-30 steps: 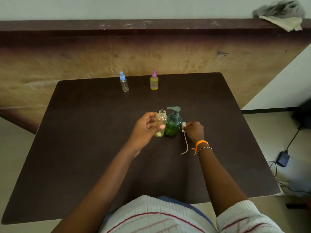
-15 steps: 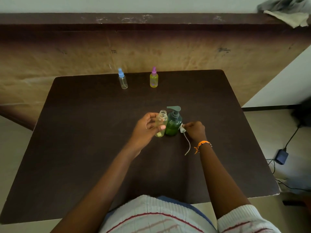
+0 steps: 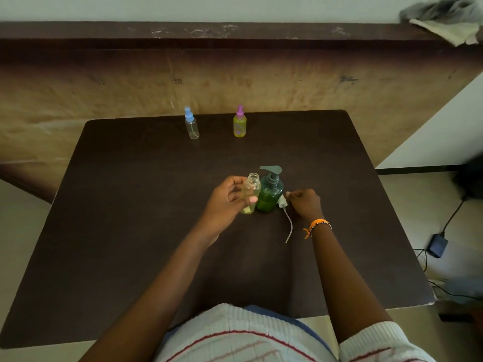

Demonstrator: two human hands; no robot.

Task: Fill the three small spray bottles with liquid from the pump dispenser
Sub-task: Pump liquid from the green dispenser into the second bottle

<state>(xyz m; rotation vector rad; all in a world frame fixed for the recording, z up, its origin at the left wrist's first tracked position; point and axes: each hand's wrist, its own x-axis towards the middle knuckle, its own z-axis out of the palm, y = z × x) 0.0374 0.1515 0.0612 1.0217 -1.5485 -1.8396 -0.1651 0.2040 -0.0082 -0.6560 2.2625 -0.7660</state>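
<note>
My left hand (image 3: 230,198) grips an uncapped small spray bottle (image 3: 251,190) with a little yellowish liquid at its bottom, upright on the dark table (image 3: 130,218). Right beside it stands the green pump dispenser (image 3: 270,192), its nozzle pointing left over the open bottle. My right hand (image 3: 304,202) pinches the white spray cap (image 3: 282,202), whose thin dip tube (image 3: 289,227) trails toward me on the table. At the far edge stand a clear bottle with a blue cap (image 3: 192,124) and a yellow-filled bottle with a pink cap (image 3: 239,122).
A brown wall panel rises behind the table, with a ledge holding a crumpled cloth (image 3: 444,18) at top right. On the floor to the right lie a black adapter (image 3: 437,245) and cables.
My right hand has shifted slightly with the white cap, so the dip tube now lies further from the dispenser. My left hand keeps hold of the open bottle.
</note>
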